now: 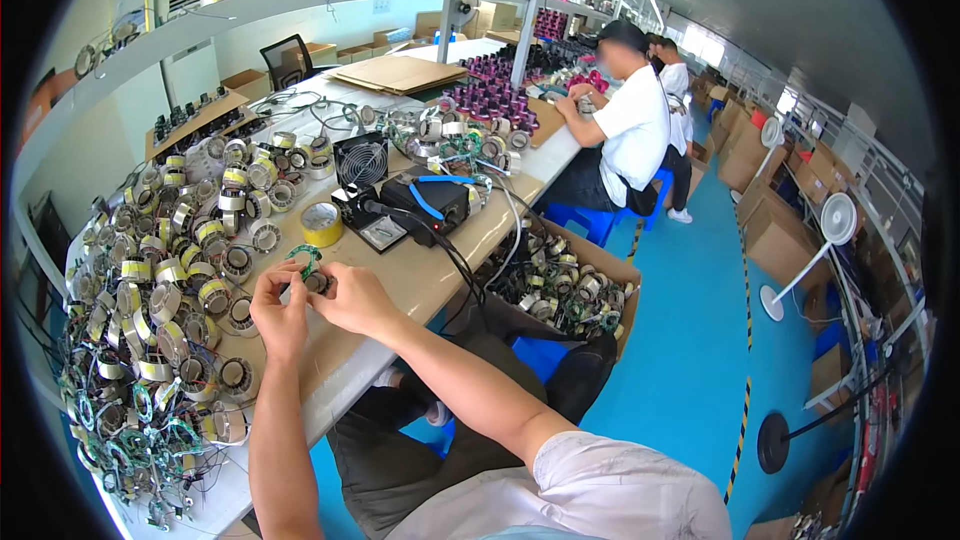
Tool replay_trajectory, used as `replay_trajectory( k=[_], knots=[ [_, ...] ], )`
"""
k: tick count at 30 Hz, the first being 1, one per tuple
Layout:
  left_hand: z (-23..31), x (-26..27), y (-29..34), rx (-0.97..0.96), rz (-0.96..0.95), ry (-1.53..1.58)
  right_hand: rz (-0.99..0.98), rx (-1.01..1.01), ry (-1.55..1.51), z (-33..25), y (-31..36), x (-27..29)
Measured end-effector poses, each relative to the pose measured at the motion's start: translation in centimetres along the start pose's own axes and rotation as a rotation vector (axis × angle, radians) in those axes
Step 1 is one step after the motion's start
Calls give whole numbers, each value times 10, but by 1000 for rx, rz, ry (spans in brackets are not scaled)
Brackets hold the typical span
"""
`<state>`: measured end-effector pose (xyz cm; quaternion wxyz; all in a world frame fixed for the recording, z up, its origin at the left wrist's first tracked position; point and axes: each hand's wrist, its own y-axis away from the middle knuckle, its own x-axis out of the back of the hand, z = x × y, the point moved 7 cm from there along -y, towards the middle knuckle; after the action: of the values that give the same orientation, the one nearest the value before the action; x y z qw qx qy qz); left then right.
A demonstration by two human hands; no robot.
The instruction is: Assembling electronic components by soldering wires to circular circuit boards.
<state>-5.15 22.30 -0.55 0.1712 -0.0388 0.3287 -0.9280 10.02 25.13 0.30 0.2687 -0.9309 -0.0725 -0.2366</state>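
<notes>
1. Far left of the frame: a heap of coils (170,310) with yellow tape bands and green wires covers the left end of the workbench (420,275).
2. Left of centre: the left hand (280,312) is raised above the bench edge, its fingers pinching one side of a small coil (314,280).
3. The coil, with a loop of green wire (305,257) rising from it, sits between both hands, just above the bench.
4. Centre: the right hand (352,302) pinches the coil's other side, thumb and fingers pressed together on it.
5. Above the hands: a roll of yellow tape (321,224) lies near a small black fan (361,162) and a black soldering station (430,200).
6. Right of centre: a cardboard box (565,285) of coils stands on the blue floor (690,340) beside the bench.
7. Upper right: a seated person (630,130) in a white shirt works further along the bench.
</notes>
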Motion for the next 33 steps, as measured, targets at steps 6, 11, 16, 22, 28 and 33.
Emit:
replay_trajectory(
  k=[6,11,16,22,28,33],
  knots=[
    [5,15,5,-27,64,129,175,159,78,-9,-6,17],
    [7,36,5,49,313,168,8,-116,-269,4,-24,78],
    [4,27,6,177,276,177,157,-173,-86,10,-99,189],
    [-7,11,14,318,149,126,-64,-259,470,9,-200,286],
    [-8,21,22,342,138,106,-19,92,0,-40,-82,205],
    [-4,5,18,331,56,68,-545,-304,-424,31,94,81]
  ],
)
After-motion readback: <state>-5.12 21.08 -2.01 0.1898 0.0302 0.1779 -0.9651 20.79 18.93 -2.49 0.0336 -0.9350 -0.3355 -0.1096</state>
